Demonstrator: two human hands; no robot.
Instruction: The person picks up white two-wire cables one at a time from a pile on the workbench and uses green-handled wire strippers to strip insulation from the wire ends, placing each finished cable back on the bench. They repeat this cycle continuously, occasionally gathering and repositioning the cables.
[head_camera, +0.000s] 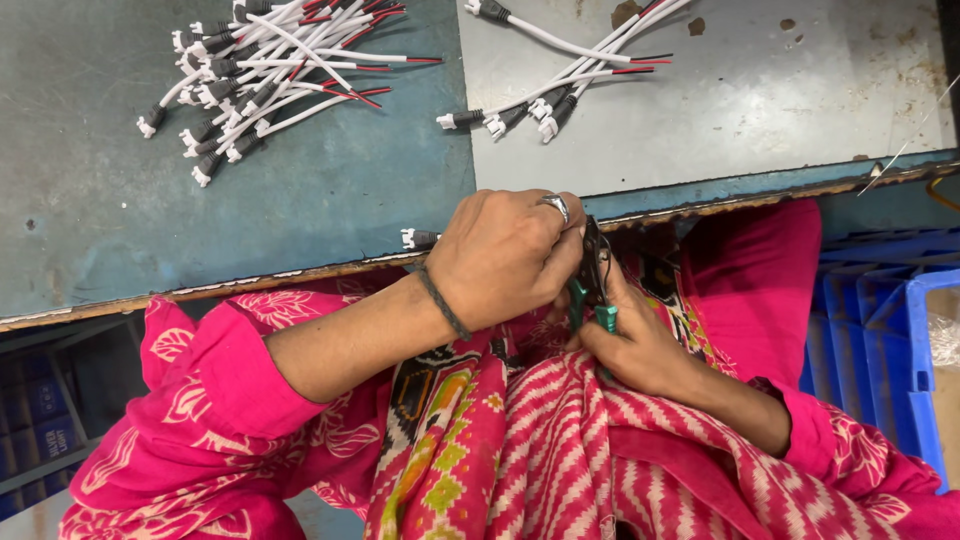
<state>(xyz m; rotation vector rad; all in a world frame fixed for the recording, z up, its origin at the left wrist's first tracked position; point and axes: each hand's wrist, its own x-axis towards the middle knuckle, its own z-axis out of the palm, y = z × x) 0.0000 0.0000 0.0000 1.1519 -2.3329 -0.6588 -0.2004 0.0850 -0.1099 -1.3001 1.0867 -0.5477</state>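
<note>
My left hand (505, 255), with a ring and a dark wristband, is closed around a white cable whose connector end (412, 238) pokes out to the left at the table edge. My right hand (630, 340) grips a small cutting tool with green handles (592, 300), its dark jaws up against the fingers of my left hand. Both hands meet just below the table's front edge, over my lap in pink patterned cloth. The cable's other end is hidden inside the hands.
A big pile of white cables with black-and-white connectors and red-black tips (260, 70) lies at the table's far left. A smaller bunch (560, 75) lies on the grey metal sheet (780, 100). A blue plastic crate (880, 320) stands at my right.
</note>
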